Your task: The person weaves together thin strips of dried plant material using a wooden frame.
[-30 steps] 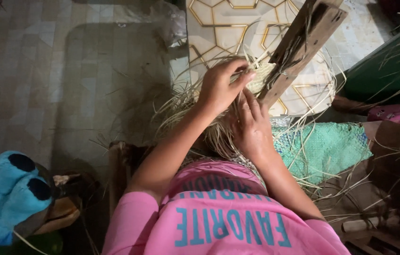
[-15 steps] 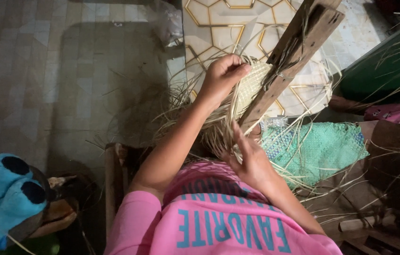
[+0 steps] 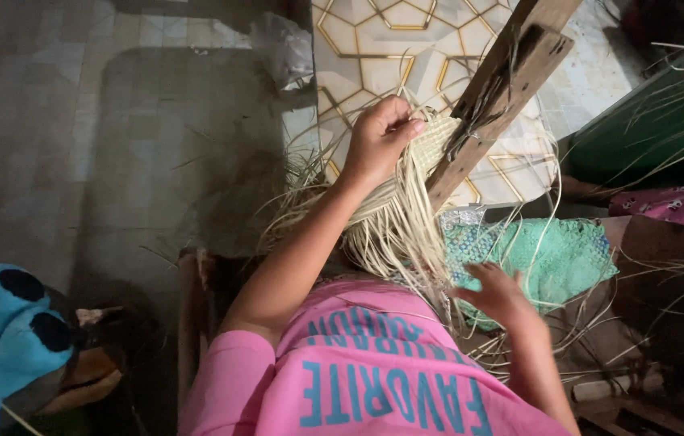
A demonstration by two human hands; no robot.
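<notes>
Weaving is in progress on a pale straw mat [image 3: 430, 149] that we hold against a slanted wooden beam [image 3: 503, 97]. Compared with half a second ago, our right hand [image 3: 497, 292] has dropped away from the loose strands and now hovers lower, over the green mesh cloth [image 3: 552, 258]. Our left hand [image 3: 382, 139] has stayed on the upper edge of the woven piece.

The left hand sits at the top left edge of the mat, fingers curled and pinching the woven rim between thumb and fingertips. The right hand is well apart from the mat, below and to its right, fingers spread and holding nothing; it lies just beside the hanging strand ends.

The woven section lies near the beam's middle, touching it. Its loose straw strands [image 3: 398, 234] run from the woven edge down toward our body, so the long axis points from the beam toward our pink shirt [image 3: 374, 371]. Further strands fan out left and right over the floor.

Outward from here we note the patterned floor tile [image 3: 374, 40] behind the beam, a grey tiled floor [image 3: 75, 121] to the left, and a blue plush toy [image 3: 3, 331] at lower left.
</notes>
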